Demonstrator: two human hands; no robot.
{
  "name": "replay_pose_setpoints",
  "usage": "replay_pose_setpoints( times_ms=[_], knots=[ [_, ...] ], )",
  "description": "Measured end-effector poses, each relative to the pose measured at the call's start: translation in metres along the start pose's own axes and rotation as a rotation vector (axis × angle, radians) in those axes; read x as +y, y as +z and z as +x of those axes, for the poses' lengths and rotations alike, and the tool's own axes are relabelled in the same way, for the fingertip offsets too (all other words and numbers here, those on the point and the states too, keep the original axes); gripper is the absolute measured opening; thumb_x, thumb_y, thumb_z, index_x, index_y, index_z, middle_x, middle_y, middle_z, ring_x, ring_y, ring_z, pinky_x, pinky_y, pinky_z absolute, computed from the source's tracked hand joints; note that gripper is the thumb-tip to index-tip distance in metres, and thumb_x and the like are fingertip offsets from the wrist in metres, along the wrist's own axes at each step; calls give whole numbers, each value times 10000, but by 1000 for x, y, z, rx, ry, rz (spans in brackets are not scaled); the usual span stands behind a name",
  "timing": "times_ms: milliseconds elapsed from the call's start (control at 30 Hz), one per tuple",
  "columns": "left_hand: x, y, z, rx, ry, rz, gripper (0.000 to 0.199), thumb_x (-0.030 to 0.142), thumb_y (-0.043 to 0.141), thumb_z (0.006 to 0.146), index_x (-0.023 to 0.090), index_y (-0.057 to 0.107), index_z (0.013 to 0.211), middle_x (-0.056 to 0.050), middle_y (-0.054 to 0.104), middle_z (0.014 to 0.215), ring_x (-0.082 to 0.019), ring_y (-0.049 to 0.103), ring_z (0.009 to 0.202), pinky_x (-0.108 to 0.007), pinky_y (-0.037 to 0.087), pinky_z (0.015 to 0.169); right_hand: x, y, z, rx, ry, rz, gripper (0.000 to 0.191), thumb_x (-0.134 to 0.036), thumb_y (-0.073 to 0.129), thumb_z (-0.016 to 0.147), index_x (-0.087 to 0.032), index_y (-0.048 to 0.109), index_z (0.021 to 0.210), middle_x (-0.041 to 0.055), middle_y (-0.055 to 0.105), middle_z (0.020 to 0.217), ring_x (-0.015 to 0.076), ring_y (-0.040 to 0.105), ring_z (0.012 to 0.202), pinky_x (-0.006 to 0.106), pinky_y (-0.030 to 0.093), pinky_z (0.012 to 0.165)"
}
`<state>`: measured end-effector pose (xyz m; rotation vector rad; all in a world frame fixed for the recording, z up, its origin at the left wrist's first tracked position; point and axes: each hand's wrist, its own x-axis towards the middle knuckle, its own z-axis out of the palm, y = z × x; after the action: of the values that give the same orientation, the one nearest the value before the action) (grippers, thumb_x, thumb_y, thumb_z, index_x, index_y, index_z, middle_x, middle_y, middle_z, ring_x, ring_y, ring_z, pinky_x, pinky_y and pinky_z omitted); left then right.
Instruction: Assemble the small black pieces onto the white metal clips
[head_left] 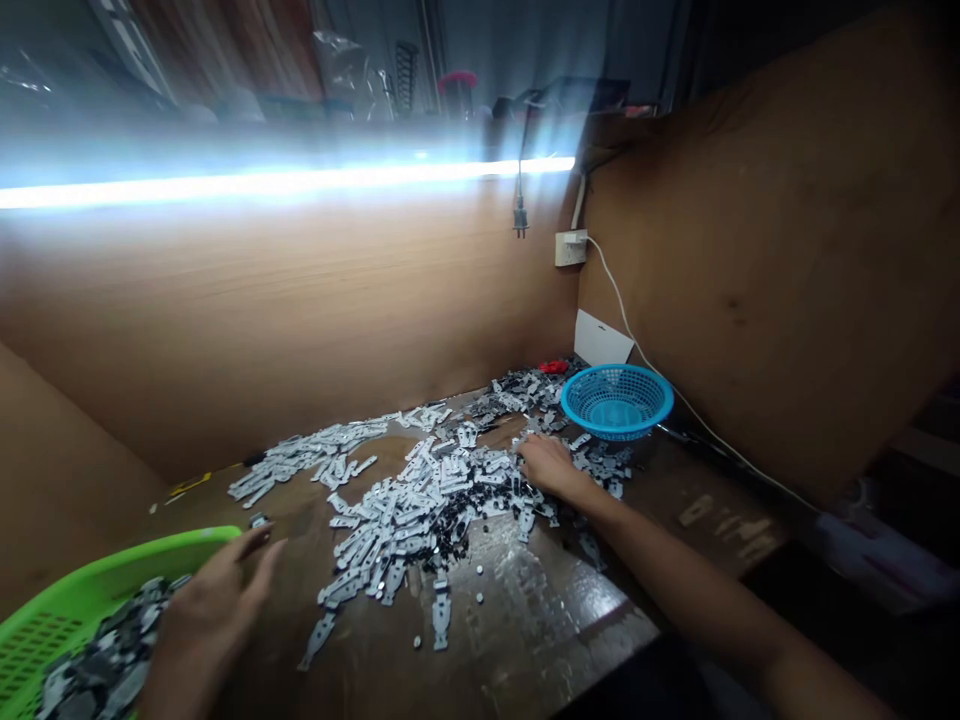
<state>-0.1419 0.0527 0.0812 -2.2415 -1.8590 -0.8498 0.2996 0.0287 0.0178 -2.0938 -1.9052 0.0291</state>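
Green basket rim (127, 565) beside left hand (214, 610)

Blue plastic basket (616, 402), white card (603, 338), wall socket (570, 248) with white cable (616, 290), dangling plug (519, 215), bright tube light (285, 183)

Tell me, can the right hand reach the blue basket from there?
Probably yes: the right hand sits among the grey parts near the blue basket, with only loose parts between them.

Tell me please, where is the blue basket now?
In the head view, the blue mesh basket sits toward the far right of the wooden bench, beside the scattered metal parts and below the white wall socket.
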Motion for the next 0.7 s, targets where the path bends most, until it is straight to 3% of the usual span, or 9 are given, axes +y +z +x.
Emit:
replay_pose_setpoints(
  times_ms=[67,167,267,333,433,533,700],
  knots=[
    [44,19,-6,-158,217,-103,348,433,504,799,219,588,1061,-43,668,1021,-222,641,885,-316,499,759,-1,1,-1,-20,-10,8,172,-160,545,761,-206,659,880,79,601,955,223,506,937,311,370,788],
    [96,44,-15,-267,490,-247,304,379,466,845,221,562,1086,-58,649,1055,-205,615,955,-310,470,834,-2,-2,-1,-19,-37,43,228,-91,507,764,-214,665,874,69,600,951,201,515,927,283,374,764],
    [127,59,-24,-358,601,-331,265,322,452,865,237,549,1096,-60,642,1046,-195,603,959,-316,463,839,-3,-7,2,22,-83,106,237,-70,495,773,-206,672,854,69,600,965,195,512,938,286,372,780],
    [137,65,-29,-364,589,-379,240,305,458,864,238,558,1072,-58,644,1026,-193,603,948,-314,461,834,-6,-11,4,54,-130,157,210,-90,507,789,-202,677,842,60,615,944,189,510,951,290,368,813],
    [144,74,-38,-326,457,-459,226,303,465,861,237,559,1056,-53,644,1017,-191,604,941,-309,461,829,-13,-16,5,86,-205,231,169,-157,574,787,-204,663,923,37,640,921,177,521,945,289,373,838],
    [147,80,-49,-307,305,-531,245,316,484,847,234,553,1068,-51,644,1014,-196,608,927,-310,462,820,-26,-15,-2,87,-289,305,293,-212,629,766,-207,607,1058,37,642,952,165,543,911,280,403,803],
    [160,80,-60,-398,124,-745,217,343,517,821,220,572,991,-35,652,888,-177,616,796,-266,475,703,-58,-5,-28,-52,-639,645,443,-216,659,741,-212,537,1167,27,654,899,158,584,827,286,425,791]
  ],
)
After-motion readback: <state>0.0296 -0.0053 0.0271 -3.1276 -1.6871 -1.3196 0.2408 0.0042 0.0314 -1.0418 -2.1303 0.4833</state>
